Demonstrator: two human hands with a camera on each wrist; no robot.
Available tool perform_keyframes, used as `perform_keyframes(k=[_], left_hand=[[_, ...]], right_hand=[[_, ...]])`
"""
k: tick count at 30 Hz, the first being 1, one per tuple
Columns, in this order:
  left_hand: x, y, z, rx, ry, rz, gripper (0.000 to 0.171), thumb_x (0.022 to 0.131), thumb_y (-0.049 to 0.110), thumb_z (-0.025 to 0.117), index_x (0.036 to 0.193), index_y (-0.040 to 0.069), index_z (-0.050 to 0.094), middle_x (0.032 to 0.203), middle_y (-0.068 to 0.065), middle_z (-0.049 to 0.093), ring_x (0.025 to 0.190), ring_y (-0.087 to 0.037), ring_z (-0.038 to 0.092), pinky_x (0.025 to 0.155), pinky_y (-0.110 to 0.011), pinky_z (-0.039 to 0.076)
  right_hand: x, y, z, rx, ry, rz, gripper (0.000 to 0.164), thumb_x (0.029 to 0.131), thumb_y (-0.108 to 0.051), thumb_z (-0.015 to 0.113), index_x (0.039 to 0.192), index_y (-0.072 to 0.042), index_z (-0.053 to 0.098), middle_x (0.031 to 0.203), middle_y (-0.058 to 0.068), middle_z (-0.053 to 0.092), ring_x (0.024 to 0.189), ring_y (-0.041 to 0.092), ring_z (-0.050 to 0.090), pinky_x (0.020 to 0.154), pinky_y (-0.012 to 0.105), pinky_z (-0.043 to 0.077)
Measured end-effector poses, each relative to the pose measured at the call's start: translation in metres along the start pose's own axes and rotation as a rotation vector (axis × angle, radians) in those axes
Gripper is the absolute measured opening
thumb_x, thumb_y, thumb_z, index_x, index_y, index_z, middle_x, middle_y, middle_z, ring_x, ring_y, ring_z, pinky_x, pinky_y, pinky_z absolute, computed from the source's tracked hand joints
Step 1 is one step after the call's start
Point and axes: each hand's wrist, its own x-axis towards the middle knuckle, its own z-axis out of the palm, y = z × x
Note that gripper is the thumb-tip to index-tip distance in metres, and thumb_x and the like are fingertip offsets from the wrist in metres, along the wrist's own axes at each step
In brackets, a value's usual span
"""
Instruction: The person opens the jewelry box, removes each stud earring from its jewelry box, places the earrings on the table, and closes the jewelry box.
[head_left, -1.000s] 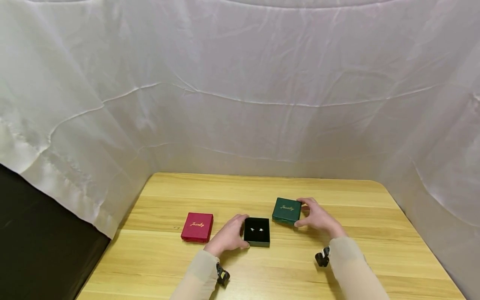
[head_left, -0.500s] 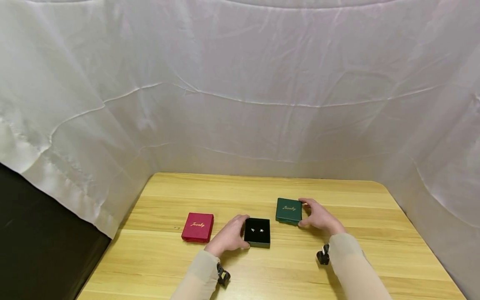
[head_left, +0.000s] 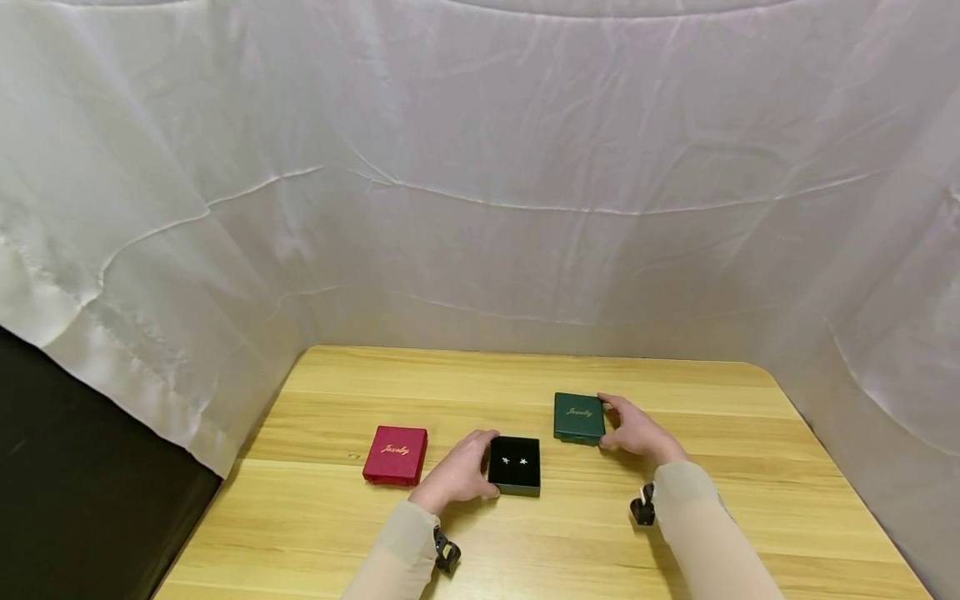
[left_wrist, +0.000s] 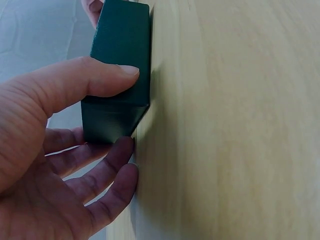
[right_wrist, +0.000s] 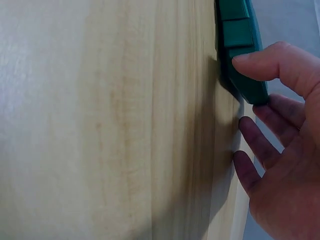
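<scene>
In the head view, my left hand (head_left: 457,475) grips the left side of a dark green jewelry box base (head_left: 514,490), which sits open side up on the table. Two small star-shaped earrings (head_left: 523,461) rest on its black lining. The left wrist view has the thumb (left_wrist: 110,77) pressed along the box's near wall, with fingers at its far side. To the right and farther back, my right hand (head_left: 637,432) pinches the right edge of a green lid (head_left: 579,417) with gold lettering. Seen from the right wrist, the thumb lies against the lid's side (right_wrist: 237,32).
A red jewelry box (head_left: 395,455) with gold lettering stands left of my left hand, its lid on. The wooden table (head_left: 570,550) carries everything. Pale fabric (head_left: 480,250) hangs behind and around it, and a dark area (head_left: 82,475) lies at far left.
My right hand has shifted the green lid slightly right and away from me, and its edges now lie straighter. My left hand, the box base and the red box have stayed put.
</scene>
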Motion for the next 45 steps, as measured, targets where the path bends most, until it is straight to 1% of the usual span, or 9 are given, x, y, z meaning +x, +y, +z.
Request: perform_keyframes(k=[10, 18, 21, 25, 28, 33, 37, 41, 45], left_hand=[[0.0, -0.001, 0.001, -0.009, -0.004, -0.007, 0.091, 0.067, 0.009, 0.089, 0.143, -0.004, 0.042, 0.139, -0.016, 0.049, 0.125, -0.031, 0.049, 0.105, -0.045, 0.04], [0.0, -0.003, 0.001, -0.016, -0.001, -0.002, 0.09, 0.067, 0.01, 0.089, 0.143, -0.004, 0.043, 0.137, -0.015, 0.051, 0.123, -0.03, 0.051, 0.104, -0.044, 0.042], [0.0, -0.003, 0.0, -0.018, -0.001, 0.001, 0.09, 0.067, 0.01, 0.089, 0.143, -0.004, 0.043, 0.137, -0.015, 0.051, 0.123, -0.03, 0.051, 0.104, -0.044, 0.042], [-0.001, -0.004, 0.0, -0.014, 0.001, 0.003, 0.09, 0.067, 0.01, 0.089, 0.142, -0.004, 0.043, 0.136, -0.015, 0.051, 0.122, -0.03, 0.051, 0.103, -0.044, 0.042], [-0.001, -0.004, 0.0, -0.01, -0.001, 0.003, 0.091, 0.067, 0.01, 0.089, 0.143, -0.004, 0.042, 0.137, -0.015, 0.05, 0.123, -0.03, 0.05, 0.104, -0.044, 0.041], [-0.002, -0.003, -0.001, -0.009, -0.011, 0.001, 0.093, 0.068, 0.011, 0.089, 0.145, -0.004, 0.04, 0.142, -0.015, 0.047, 0.127, -0.031, 0.048, 0.106, -0.044, 0.039], [-0.002, -0.004, -0.001, -0.024, -0.015, 0.008, 0.094, 0.068, 0.016, 0.089, 0.145, -0.003, 0.039, 0.144, -0.016, 0.045, 0.127, -0.031, 0.047, 0.106, -0.046, 0.039], [-0.002, -0.005, -0.002, -0.04, -0.008, 0.016, 0.092, 0.071, 0.021, 0.089, 0.145, -0.003, 0.04, 0.137, -0.012, 0.049, 0.108, -0.022, 0.054, 0.1, -0.041, 0.044], [-0.001, -0.005, -0.002, -0.047, 0.003, 0.026, 0.089, 0.071, 0.021, 0.089, 0.143, -0.002, 0.043, 0.124, -0.007, 0.052, 0.087, -0.014, 0.051, 0.086, -0.034, 0.046]], right_hand=[[-0.001, 0.001, 0.001, 0.017, 0.007, 0.002, 0.094, 0.075, -0.001, 0.077, 0.153, 0.002, 0.023, 0.15, 0.034, 0.027, 0.135, 0.051, 0.029, 0.107, 0.062, 0.028], [-0.008, -0.018, 0.001, 0.004, 0.077, -0.057, 0.07, 0.089, -0.014, 0.071, 0.148, -0.001, 0.035, 0.155, 0.027, 0.017, 0.138, 0.052, 0.021, 0.105, 0.067, 0.026], [-0.012, -0.03, 0.004, 0.007, 0.106, -0.094, 0.063, 0.089, -0.016, 0.072, 0.143, 0.0, 0.042, 0.151, 0.027, 0.027, 0.13, 0.051, 0.036, 0.1, 0.062, 0.037], [-0.017, -0.046, 0.015, 0.01, 0.133, -0.146, 0.052, 0.088, -0.011, 0.073, 0.133, 0.003, 0.051, 0.134, 0.024, 0.047, 0.115, 0.042, 0.051, 0.088, 0.051, 0.049], [-0.02, -0.057, 0.027, 0.01, 0.124, -0.174, 0.046, 0.088, -0.01, 0.073, 0.129, 0.001, 0.055, 0.127, 0.019, 0.054, 0.112, 0.036, 0.053, 0.086, 0.047, 0.051], [-0.025, -0.069, 0.043, 0.032, 0.067, -0.209, 0.044, 0.088, -0.011, 0.074, 0.127, -0.002, 0.057, 0.126, 0.015, 0.055, 0.111, 0.031, 0.055, 0.084, 0.041, 0.052], [-0.026, -0.075, 0.053, 0.051, 0.032, -0.246, 0.044, 0.087, -0.007, 0.074, 0.127, -0.001, 0.057, 0.126, 0.018, 0.055, 0.111, 0.035, 0.055, 0.086, 0.045, 0.052], [-0.027, -0.08, 0.061, 0.045, 0.016, -0.272, 0.043, 0.086, -0.008, 0.074, 0.125, 0.0, 0.057, 0.123, 0.018, 0.056, 0.109, 0.035, 0.055, 0.083, 0.045, 0.053], [-0.028, -0.083, 0.069, 0.003, 0.029, -0.276, 0.042, 0.085, -0.011, 0.076, 0.123, -0.003, 0.06, 0.121, 0.011, 0.057, 0.109, 0.034, 0.055, 0.083, 0.043, 0.052]])
